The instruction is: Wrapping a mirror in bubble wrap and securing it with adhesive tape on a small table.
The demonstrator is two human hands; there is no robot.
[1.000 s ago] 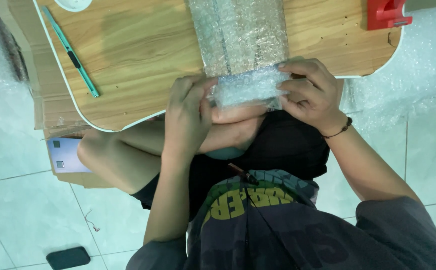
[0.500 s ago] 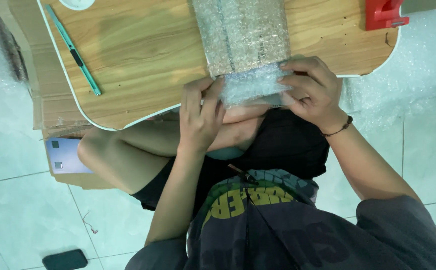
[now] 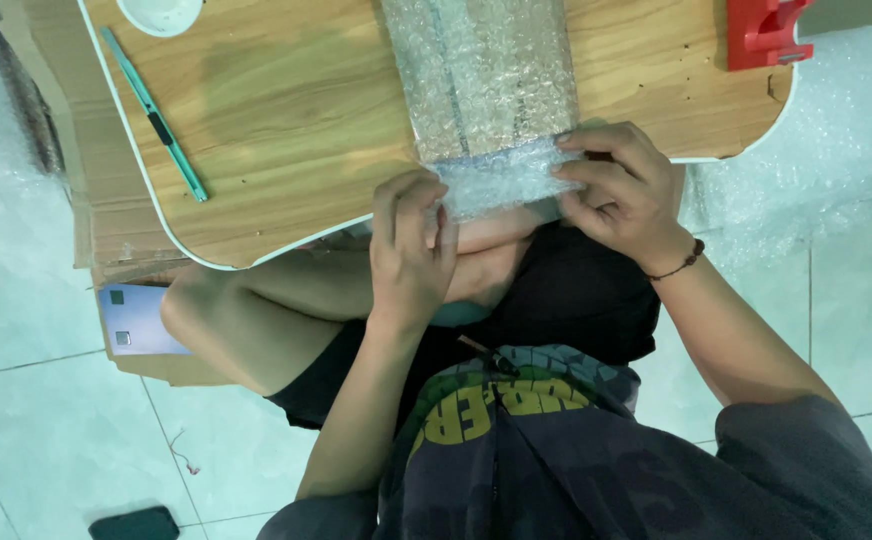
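A strip of clear bubble wrap (image 3: 481, 75) runs down the middle of a low wooden table (image 3: 296, 110) to its near edge. At that edge the wrap is rolled into a small bundle (image 3: 501, 175) around something I cannot make out. My left hand (image 3: 411, 245) grips the bundle's left end, fingers curled over it. My right hand (image 3: 621, 190), with a dark cord bracelet on the wrist, holds the bundle's right end and presses on its top.
A teal utility knife (image 3: 156, 115) lies on the table's left side, a white round dish (image 3: 161, 12) at the far left corner, a red tape dispenser (image 3: 761, 30) at the far right. Flattened cardboard (image 3: 106, 215), a pale card (image 3: 136, 320) and a dark phone (image 3: 136, 523) lie on the tiled floor.
My left hand has shifted slightly right and upward along the bundle, fingers closing further over its left end. My right hand stays on the right end.
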